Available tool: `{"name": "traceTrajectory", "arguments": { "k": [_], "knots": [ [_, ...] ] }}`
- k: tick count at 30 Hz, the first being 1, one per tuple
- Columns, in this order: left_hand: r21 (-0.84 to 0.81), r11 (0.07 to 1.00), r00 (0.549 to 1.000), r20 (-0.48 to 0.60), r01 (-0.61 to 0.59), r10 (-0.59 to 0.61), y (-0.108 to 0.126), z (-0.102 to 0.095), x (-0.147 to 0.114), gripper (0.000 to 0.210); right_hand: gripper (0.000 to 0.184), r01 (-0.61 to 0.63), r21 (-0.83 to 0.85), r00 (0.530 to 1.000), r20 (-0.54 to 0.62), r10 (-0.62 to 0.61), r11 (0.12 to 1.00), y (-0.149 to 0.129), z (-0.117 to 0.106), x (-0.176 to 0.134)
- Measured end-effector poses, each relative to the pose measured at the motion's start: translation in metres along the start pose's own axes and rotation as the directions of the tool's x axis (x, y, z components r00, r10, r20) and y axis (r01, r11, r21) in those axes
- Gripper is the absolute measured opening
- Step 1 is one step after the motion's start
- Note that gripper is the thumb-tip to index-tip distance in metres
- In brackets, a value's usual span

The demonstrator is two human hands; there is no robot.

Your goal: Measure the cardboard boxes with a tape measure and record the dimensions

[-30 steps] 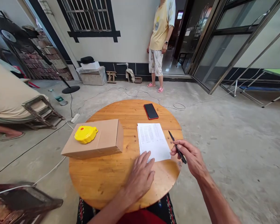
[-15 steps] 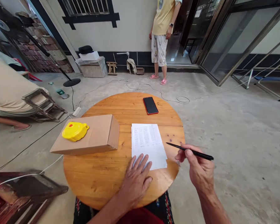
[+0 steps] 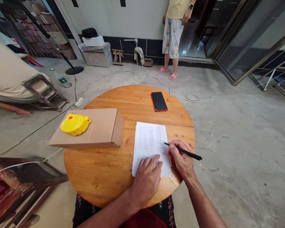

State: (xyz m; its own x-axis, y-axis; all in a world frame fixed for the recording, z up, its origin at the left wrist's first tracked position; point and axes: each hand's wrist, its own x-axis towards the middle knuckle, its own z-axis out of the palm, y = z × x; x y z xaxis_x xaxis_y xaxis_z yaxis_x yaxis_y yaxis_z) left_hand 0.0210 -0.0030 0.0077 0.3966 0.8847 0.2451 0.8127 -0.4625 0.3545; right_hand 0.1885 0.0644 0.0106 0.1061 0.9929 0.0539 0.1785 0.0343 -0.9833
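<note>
Small rows of handwriting cover the upper part of a stack of white paper [image 3: 142, 158] on the round wooden table. My right hand [image 3: 182, 160] grips a black pen [image 3: 188, 153], its tip over the lower right of the written rows. Whether the tip touches the sheet I cannot tell. Resting on the lower part of the paper is my left hand [image 3: 147, 175], holding nothing, its fingers slightly bent and partly spread. Beyond the sheets lies a phone [image 3: 159, 101] with a red edge and dark screen.
A cardboard box [image 3: 102, 126] with a yellow tape measure [image 3: 75, 124] on top occupies the left of the table [image 3: 97, 177]. A person [image 3: 173, 34] in pink slippers stands by the doorway. Cables [image 3: 192, 98] trail across the floor. A wooden stool [image 3: 46, 91] is at left.
My right hand has brought the pen left, from beside the paper to over it. My left hand has shifted right and up the sheet, its fingers more bent. The view has tilted downward.
</note>
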Motion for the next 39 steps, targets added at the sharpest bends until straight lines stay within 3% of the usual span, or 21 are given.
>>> {"name": "traceTrajectory", "arguments": {
  "k": [8, 20, 39],
  "knots": [
    [0.032, 0.999, 0.999, -0.041, 0.000, 0.001, -0.011, 0.019, 0.010, 0.028, 0.021, -0.021, -0.048, 0.990, 0.137, 0.027, 0.999, 0.013, 0.018, 0.013],
    [0.091, 0.996, 1.000, -0.021, 0.014, -0.013, -0.007, 0.022, 0.009, 0.033, 0.021, 0.101, -0.234, 0.990, 0.115, -0.076, 0.967, 0.011, 0.019, 0.010],
    [0.079, 0.996, 0.999, 0.000, 0.039, -0.039, -0.004, 0.020, 0.009, 0.039, 0.021, 0.156, -0.297, 0.983, 0.137, -0.120, 0.942, 0.011, 0.020, 0.011]
  ]
}}
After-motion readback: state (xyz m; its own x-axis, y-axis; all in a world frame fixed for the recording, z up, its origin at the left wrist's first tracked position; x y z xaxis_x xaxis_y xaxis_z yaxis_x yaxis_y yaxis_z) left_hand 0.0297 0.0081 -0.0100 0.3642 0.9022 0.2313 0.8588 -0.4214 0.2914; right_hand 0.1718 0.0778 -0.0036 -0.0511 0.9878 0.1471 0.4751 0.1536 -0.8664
